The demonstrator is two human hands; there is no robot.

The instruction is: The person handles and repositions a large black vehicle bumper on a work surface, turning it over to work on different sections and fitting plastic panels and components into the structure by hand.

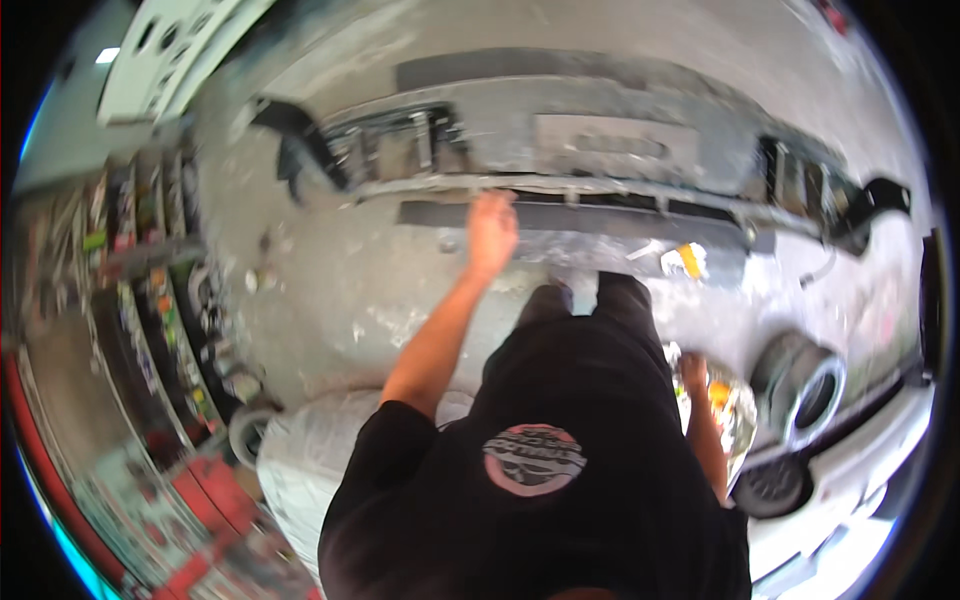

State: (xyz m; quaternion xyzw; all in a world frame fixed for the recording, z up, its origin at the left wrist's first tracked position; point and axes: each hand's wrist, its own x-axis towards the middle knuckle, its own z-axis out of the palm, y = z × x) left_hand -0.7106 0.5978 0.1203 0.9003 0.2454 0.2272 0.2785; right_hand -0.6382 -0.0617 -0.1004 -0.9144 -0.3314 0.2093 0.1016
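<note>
The long, gray car bumper (600, 186) has dark, curved ends and lies in front of your legs. Your left arm stretches to its near edge; that left hand (493, 235) looks partly curled, but I can't tell if it grips. Your right hand (693, 372), behind the bumper's right half, is too blurry to tell.

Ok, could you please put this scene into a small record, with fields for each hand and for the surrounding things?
Left hand: at the near edge of a long grey-black bumper-like part; contact unclear
Right hand: beside crinkled, shiny gold-and-clear wrapping; grip unclear
Beyond right hand: small yellow-and-white item
Right side: round black rubber tyre, white car
Left side: crowded dark shelves, red metal equipment
</note>
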